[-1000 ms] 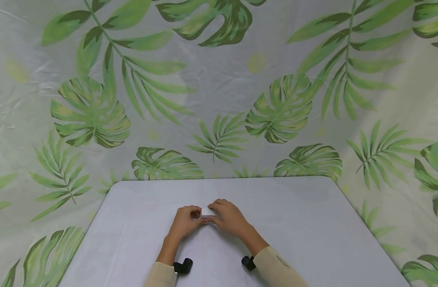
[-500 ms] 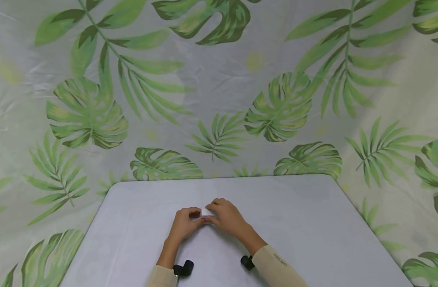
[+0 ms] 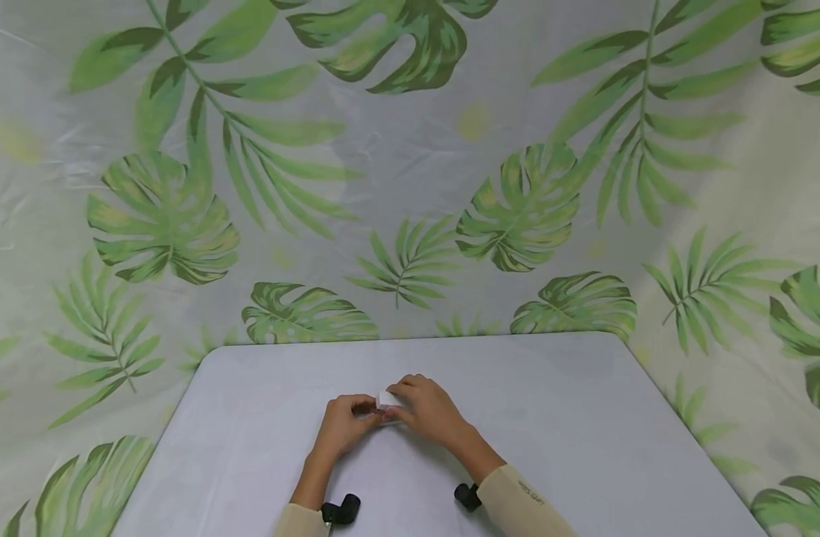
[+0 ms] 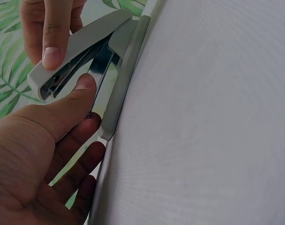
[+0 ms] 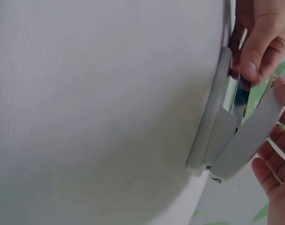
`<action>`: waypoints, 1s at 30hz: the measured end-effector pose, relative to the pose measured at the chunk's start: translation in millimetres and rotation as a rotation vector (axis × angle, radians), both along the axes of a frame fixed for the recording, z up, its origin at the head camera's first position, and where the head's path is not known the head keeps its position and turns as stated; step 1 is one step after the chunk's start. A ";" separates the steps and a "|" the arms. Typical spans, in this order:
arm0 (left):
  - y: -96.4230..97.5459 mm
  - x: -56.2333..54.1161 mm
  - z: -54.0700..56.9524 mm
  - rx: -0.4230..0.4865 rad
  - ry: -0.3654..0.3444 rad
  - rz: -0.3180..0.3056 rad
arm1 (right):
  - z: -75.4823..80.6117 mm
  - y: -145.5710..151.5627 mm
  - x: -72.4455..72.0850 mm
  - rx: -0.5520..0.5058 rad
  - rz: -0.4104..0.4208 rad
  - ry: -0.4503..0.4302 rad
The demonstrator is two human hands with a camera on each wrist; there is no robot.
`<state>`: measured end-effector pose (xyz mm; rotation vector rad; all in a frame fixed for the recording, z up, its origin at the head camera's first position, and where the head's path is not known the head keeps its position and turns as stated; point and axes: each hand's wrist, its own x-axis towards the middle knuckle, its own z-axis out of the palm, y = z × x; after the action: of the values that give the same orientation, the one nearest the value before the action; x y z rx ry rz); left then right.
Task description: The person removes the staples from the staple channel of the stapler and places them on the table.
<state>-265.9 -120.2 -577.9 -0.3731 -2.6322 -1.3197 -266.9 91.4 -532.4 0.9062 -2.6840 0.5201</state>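
Note:
Between the two hands is a white stapler (image 3: 388, 400), its top cover (image 4: 93, 35) swung up from its base (image 4: 126, 79). A shiny metal magazine (image 4: 101, 63) shows inside. My left hand (image 3: 344, 425) pinches the magazine near its free end, thumb on top and index finger beneath; the other fingers are loosely bent beside the base tip. My right hand (image 3: 430, 410) grips the raised cover near its front end, with the thumb on its edge. In the right wrist view, the hinge end (image 5: 208, 168) points away from the left hand.
A white-covered table (image 3: 517, 418) with rounded corners spreads around the hands. Behind it hangs a leaf-printed cloth (image 3: 410, 179). A small black camera is worn on the left wrist (image 3: 343, 509) and another on the right wrist (image 3: 467, 496).
A white part of the stapler now shows between the hands, where thin edges showed before. Both hands stay in nearly the same place.

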 end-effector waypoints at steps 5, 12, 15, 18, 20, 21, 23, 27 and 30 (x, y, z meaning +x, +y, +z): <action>0.0 0.7 2.0 -0.001 0.007 0.000 | 4.5 4.0 0.9 -0.004 -0.017 -0.032; 0.0 0.9 2.0 0.012 -0.007 -0.019 | 9.5 11.5 1.3 -0.058 -0.034 -0.057; 0.8 1.1 1.9 0.017 -0.023 -0.015 | 9.4 15.9 0.6 -0.086 -0.037 -0.060; 1.4 1.3 1.9 0.014 -0.025 -0.009 | 10.4 19.8 0.8 -0.114 -0.037 -0.076; 1.5 1.3 1.9 0.014 -0.026 -0.004 | 11.6 22.1 1.4 -0.125 -0.040 -0.092; 1.4 1.4 1.9 0.016 -0.028 -0.002 | 12.0 23.0 1.6 -0.128 -0.039 -0.096; 1.2 1.6 1.8 0.020 -0.033 -0.001 | 13.1 24.7 2.4 -0.137 -0.041 -0.115; 0.8 2.6 2.2 0.024 -0.042 -0.003 | 15.0 27.4 4.3 -0.167 -0.035 -0.150; 0.7 3.0 2.8 0.027 -0.045 -0.004 | 15.3 29.5 5.5 -0.188 -0.037 -0.164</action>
<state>-262.9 -119.5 -575.0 -0.3491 -2.6480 -1.3791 -261.4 120.9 -517.1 0.7916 -2.7299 0.8570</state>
